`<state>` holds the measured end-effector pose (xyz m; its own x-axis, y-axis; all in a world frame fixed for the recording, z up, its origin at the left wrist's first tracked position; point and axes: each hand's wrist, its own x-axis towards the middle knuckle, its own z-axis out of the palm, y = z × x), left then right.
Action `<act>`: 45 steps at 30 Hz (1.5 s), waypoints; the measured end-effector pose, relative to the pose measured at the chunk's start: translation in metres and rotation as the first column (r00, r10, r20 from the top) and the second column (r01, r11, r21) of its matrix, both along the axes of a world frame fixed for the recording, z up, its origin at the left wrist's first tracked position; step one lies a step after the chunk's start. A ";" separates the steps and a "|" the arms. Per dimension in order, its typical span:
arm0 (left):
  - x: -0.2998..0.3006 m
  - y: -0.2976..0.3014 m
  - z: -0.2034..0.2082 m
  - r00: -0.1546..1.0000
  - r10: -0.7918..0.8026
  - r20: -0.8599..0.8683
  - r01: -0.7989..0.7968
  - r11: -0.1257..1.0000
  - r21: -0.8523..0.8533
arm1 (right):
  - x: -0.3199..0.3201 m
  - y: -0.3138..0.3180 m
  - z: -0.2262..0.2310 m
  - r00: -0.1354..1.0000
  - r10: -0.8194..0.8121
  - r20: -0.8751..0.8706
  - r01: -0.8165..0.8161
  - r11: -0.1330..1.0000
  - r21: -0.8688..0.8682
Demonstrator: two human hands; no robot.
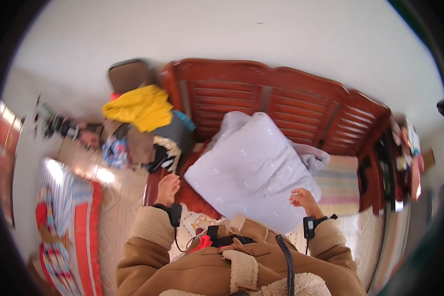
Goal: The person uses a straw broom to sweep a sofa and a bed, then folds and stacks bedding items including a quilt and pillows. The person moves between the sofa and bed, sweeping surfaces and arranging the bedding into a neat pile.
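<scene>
A pale lavender quilt (251,167) with small white marks lies folded in a thick square on the wooden bench (301,106), one corner toward the backrest. My left hand (168,190) is just off the quilt's left corner, holding nothing, its fingers loosely bent. Over the quilt's near right part is my right hand (303,198), fingers curled a little and apart, with nothing seen in them. Whether it touches the cloth I cannot tell. Behind the quilt's right side, a greyish bunched cloth (313,157) shows in part.
Left of the bench, a heap carries a yellow garment (143,106) and other clothes. A striped mat (338,182) covers the bench's right end. At far left stands a bed (86,232) with red and striped covers. Clothes hang over the right armrest (372,172).
</scene>
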<state>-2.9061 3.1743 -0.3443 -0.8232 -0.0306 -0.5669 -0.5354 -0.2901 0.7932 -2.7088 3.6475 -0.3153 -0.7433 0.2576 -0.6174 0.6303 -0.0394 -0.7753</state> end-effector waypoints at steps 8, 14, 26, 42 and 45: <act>0.129 -0.102 0.009 0.943 0.308 0.127 -0.315 0.948 0.045 | -0.080 -0.099 -0.045 0.941 0.321 0.112 -0.311 0.946 -0.095; 0.209 -0.209 0.006 0.859 0.489 0.149 -0.507 0.854 0.117 | -0.105 -0.226 -0.060 0.856 0.508 0.096 -0.491 0.857 -0.157; 0.383 -0.377 -0.047 0.418 0.871 0.257 -0.906 0.380 0.187 | -0.142 -0.497 -0.060 0.543 0.833 0.106 -0.808 0.553 -0.204; 0.446 -0.502 -0.090 -0.028 0.902 0.430 -0.978 -0.115 0.176 | -0.252 -0.811 -0.123 0.158 0.969 0.189 -0.947 0.203 -0.248; 0.438 -0.544 -0.069 -0.095 0.956 0.276 -0.994 -0.107 0.028 | -0.281 -0.897 -0.131 0.103 0.984 0.148 -0.953 0.140 -0.268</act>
<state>-2.4680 2.6301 -0.4137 0.0766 -0.6300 -0.7728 0.3842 -0.6966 0.6059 -2.9896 2.7501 -0.4459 -0.1462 -0.6250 -0.7668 0.3226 0.7026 -0.6343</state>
